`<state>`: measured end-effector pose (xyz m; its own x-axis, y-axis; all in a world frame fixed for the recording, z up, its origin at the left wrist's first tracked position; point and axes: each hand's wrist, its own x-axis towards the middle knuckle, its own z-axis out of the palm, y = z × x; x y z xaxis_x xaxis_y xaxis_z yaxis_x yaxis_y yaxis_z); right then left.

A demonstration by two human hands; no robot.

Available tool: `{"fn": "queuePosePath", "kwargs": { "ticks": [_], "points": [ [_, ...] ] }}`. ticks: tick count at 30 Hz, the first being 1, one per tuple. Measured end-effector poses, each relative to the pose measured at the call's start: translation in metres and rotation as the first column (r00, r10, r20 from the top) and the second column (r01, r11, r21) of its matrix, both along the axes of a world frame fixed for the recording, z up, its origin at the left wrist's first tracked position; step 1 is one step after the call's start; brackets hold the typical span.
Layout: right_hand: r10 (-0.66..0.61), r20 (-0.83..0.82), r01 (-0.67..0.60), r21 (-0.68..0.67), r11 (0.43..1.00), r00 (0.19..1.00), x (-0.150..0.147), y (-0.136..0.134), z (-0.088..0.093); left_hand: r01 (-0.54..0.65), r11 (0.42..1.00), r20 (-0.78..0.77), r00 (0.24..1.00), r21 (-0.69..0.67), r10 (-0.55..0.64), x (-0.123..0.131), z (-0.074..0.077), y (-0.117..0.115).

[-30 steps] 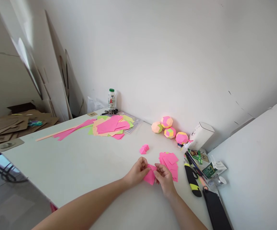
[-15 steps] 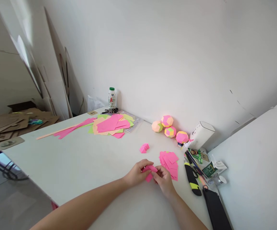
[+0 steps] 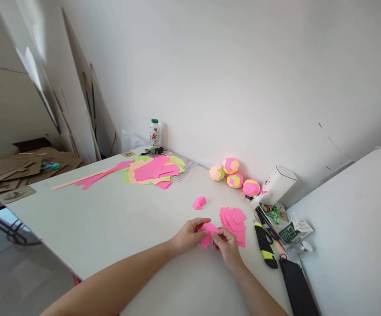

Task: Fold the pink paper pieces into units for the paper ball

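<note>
A small piece of pink paper (image 3: pixel 207 237) is held between my two hands, just above the white table (image 3: pixel 137 232). My left hand (image 3: pixel 190 235) pinches it from the left, thumb in front and index finger along the top. On the other side, my right hand (image 3: pixel 225 243) grips its right edge between thumb and fingers. Just beyond the hands lies a small folded pink paper shape (image 3: pixel 199 202). A loose stack of pink paper pieces (image 3: pixel 234 224) lies right behind my right hand.
Several faceted paper balls (image 3: pixel 234 180) sit by the wall. Coloured sheets (image 3: pixel 154 169) and long strips (image 3: pixel 101 174) lie at the far left, near a white bottle (image 3: pixel 154 134). Along the right are a black-and-yellow cutter (image 3: pixel 265 245), a black case (image 3: pixel 298 285) and a white box (image 3: pixel 280 182).
The pink paper between my hands has turned, and more of its flat face shows now. My fingers have shifted slightly on it. The view has moved a little.
</note>
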<state>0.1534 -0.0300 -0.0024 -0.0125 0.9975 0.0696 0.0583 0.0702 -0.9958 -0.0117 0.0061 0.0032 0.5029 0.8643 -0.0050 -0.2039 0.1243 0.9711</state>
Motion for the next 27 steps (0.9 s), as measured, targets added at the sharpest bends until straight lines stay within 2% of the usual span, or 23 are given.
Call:
{"fn": "queuePosePath", "kwargs": {
  "ticks": [3,8,11,14,23,27],
  "points": [
    [-0.013,-0.02,0.013,-0.024,1.0,1.0,0.001,0.0,-0.001,0.012,1.0,0.075,0.997,0.011,-0.013,0.0,0.0,0.001],
    [-0.011,-0.015,0.01,-0.039,0.999,1.0,0.001,0.001,0.0,-0.045,0.999,0.146,0.988,-0.018,0.047,0.001,0.004,-0.001],
    [-0.01,-0.012,0.009,-0.039,0.999,1.0,0.0,0.001,0.002,-0.007,0.999,0.186,0.982,-0.033,0.013,0.001,0.005,-0.002],
    [0.002,-0.031,-0.003,-0.033,0.999,1.0,0.0,0.0,0.002,0.027,0.999,0.135,0.991,-0.045,-0.021,0.0,0.006,-0.004],
    [0.03,-0.036,-0.031,-0.003,1.0,0.999,0.003,0.0,0.0,0.01,1.0,-0.009,1.0,0.005,-0.009,0.002,-0.004,-0.001],
    [0.043,-0.007,-0.042,0.027,0.999,0.999,0.003,0.0,0.0,0.027,1.0,-0.065,0.998,0.008,-0.026,0.003,-0.002,-0.001]
  ]
}}
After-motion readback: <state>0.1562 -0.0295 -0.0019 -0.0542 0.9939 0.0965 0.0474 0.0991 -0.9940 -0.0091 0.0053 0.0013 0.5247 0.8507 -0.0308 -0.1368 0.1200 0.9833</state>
